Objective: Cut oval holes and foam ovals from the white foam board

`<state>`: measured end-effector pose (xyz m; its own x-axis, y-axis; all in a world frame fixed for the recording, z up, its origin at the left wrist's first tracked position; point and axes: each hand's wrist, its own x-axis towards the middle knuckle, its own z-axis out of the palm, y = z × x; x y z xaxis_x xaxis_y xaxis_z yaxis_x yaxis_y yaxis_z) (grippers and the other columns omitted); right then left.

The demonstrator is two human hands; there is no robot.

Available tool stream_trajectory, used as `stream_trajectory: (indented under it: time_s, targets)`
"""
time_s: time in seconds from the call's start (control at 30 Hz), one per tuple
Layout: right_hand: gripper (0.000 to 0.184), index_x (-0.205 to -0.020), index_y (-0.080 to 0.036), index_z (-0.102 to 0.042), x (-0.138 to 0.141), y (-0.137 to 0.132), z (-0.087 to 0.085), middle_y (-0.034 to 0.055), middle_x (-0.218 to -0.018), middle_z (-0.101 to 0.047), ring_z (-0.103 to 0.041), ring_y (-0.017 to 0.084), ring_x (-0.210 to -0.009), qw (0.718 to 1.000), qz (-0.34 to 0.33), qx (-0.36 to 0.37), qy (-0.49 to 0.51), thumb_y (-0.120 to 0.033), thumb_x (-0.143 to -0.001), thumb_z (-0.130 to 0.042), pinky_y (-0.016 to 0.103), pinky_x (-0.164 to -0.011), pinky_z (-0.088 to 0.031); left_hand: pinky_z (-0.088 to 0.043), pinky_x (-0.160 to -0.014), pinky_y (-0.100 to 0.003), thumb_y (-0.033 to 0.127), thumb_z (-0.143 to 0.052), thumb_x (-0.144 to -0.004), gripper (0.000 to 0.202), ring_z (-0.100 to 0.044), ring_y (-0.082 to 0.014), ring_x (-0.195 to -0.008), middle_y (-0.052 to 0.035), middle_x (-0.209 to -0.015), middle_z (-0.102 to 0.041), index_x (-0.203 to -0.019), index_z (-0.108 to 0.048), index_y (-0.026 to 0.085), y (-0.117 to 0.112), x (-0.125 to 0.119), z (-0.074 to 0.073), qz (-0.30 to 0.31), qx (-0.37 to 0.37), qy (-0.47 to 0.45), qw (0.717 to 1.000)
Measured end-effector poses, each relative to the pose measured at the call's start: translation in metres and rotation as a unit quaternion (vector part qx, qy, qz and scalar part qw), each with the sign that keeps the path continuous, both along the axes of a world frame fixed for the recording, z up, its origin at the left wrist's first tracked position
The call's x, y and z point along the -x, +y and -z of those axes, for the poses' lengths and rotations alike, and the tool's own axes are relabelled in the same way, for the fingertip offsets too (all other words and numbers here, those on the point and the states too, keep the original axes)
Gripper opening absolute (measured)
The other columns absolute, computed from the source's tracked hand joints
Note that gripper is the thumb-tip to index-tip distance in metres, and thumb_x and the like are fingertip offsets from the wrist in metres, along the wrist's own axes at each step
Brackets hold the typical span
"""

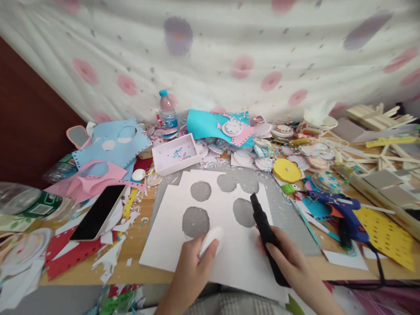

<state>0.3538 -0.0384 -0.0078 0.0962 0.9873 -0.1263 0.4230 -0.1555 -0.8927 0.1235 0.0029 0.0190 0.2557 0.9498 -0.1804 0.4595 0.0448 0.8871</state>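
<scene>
My left hand point(193, 258) is closed around white round paper pieces point(211, 240), seen nearly edge-on and slightly blurred. My right hand point(288, 256) grips a long black stapler-like tool point(265, 225), its narrow end pointing away from me. Both hands are above a white paper sheet point(164, 227) with round holes cut through it. Through those holes shows a grey cutting mat point(292, 227). The tool and the paper pieces are apart.
A white box point(160, 164) with small confetti stands behind the sheet. At right lie a blue glue gun point(334, 201) and a yellow disc point(287, 170). A phone point(98, 212) and a plastic bottle point(33, 202) lie at left, among paper scraps.
</scene>
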Motion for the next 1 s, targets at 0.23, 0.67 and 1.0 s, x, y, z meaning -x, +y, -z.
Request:
stream_trajectory:
  time_s: [0.23, 0.67, 1.0]
  targets:
    - [0.03, -0.097, -0.022, -0.054, 0.035, -0.013, -0.019, -0.0039, -0.063, -0.053, -0.052, 0.014, -0.052, 0.997, 0.039, 0.045, 0.04, -0.05, -0.09, -0.052, 0.024, -0.049, -0.042, -0.05, -0.087, -0.029, 0.025, -0.046, -0.095, 0.03, -0.068, -0.0219, -0.098, -0.01, -0.108, -0.072, -0.12, -0.063, 0.018, -0.004, -0.012, 0.023, 0.04, -0.127, 0.011, 0.991]
    - [0.021, -0.114, -0.022, -0.051, 0.033, -0.007, -0.046, 0.0095, -0.101, -0.071, -0.071, 0.026, -0.083, 0.952, -0.226, -0.029, -0.203, -0.029, -0.097, -0.04, 0.032, -0.064, -0.052, -0.055, -0.086, -0.032, 0.009, -0.04, -0.089, 0.042, -0.068, -0.0206, -0.103, -0.0116, -0.113, -0.071, -0.128, -0.052, 0.015, -0.01, -0.017, 0.025, 0.081, -0.244, 0.086, 0.963]
    - [0.025, -0.118, -0.023, -0.056, 0.025, -0.005, -0.048, 0.0091, -0.099, -0.074, -0.072, 0.025, -0.078, 0.952, -0.211, -0.056, -0.213, -0.029, -0.094, -0.047, 0.029, -0.058, -0.051, -0.058, -0.075, -0.031, 0.01, -0.043, -0.087, 0.045, -0.073, -0.0226, -0.091, -0.0107, -0.108, -0.074, -0.13, -0.053, 0.017, -0.008, -0.017, 0.027, 0.078, -0.232, 0.114, 0.963]
